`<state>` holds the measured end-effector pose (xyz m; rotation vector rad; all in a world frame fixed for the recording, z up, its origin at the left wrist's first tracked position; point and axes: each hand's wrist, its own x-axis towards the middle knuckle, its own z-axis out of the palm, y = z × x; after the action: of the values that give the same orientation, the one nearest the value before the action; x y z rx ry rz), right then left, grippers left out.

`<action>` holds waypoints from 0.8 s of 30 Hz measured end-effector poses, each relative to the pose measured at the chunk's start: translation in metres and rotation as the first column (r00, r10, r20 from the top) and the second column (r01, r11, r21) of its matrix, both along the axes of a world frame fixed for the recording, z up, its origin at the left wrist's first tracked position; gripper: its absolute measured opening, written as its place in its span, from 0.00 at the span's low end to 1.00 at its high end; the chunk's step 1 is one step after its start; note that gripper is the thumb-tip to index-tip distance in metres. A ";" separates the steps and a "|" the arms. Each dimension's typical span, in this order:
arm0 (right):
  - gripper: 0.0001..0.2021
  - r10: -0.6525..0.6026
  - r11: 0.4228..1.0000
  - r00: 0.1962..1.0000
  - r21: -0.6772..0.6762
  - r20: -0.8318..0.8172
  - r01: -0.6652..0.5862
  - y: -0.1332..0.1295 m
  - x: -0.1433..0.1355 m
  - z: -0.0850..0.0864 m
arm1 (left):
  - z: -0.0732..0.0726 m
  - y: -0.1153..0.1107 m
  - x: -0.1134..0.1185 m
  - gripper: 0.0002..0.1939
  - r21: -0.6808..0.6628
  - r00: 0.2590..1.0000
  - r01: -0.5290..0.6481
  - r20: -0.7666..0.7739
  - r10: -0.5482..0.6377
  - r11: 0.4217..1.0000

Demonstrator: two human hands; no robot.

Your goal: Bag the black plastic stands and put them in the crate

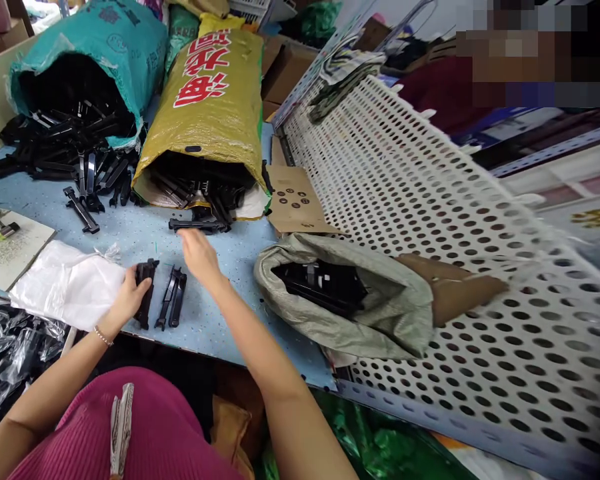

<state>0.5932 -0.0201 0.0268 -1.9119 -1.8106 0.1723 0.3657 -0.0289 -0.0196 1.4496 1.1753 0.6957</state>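
Note:
My left hand point(127, 297) is closed around long black plastic parts point(145, 293) that stand at the table's front edge. Just right of it lie two more slim black parts point(171, 298), side by side. My right hand point(199, 257) reaches forward, its fingertips pinched at the left end of a black plastic bar point(200, 226). That bar lies before the mouth of a yellow woven sack point(205, 127), which is filled with similar parts. Left of my left hand is a stack of white plastic bags point(70, 283). The exact kind of the black parts cannot be made out.
A teal sack point(115, 47) spills black parts onto the blue table point(240, 280). A grey sack point(390, 327) with black pieces sits at right, against a white perforated panel point(430, 200). A brush point(5, 230) rests on a white board point(25, 250) at left.

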 end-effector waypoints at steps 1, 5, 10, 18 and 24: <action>0.20 -0.082 0.996 0.993 -0.038 0.080 0.085 0.016 0.018 0.001 | -0.009 -0.007 0.002 0.26 0.066 0.999 0.023 -0.048 -0.020 0.998; 0.18 -0.177 0.970 0.964 -0.130 0.197 0.205 0.046 0.054 0.000 | -0.022 -0.025 0.011 0.26 0.261 0.990 0.088 -0.126 -0.057 0.961; 0.15 -0.128 0.987 0.990 0.106 0.053 0.122 -0.007 -0.007 0.003 | 0.010 -0.002 0.025 0.38 0.144 0.985 0.054 0.154 -0.076 0.988; 0.12 0.119 0.933 0.969 0.359 -0.218 -0.034 -0.057 -0.049 0.030 | 0.067 -0.001 0.020 0.31 0.211 0.969 0.109 0.197 -0.152 0.971; 0.22 0.097 0.985 0.942 0.164 -0.322 -0.045 -0.041 -0.046 0.028 | 0.073 -0.001 0.010 0.29 0.211 0.982 0.137 0.100 -0.161 0.968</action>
<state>0.5468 -0.0612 0.0548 -1.6024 -1.6178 0.3450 0.3759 -0.0304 0.0536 1.6266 0.9154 0.8023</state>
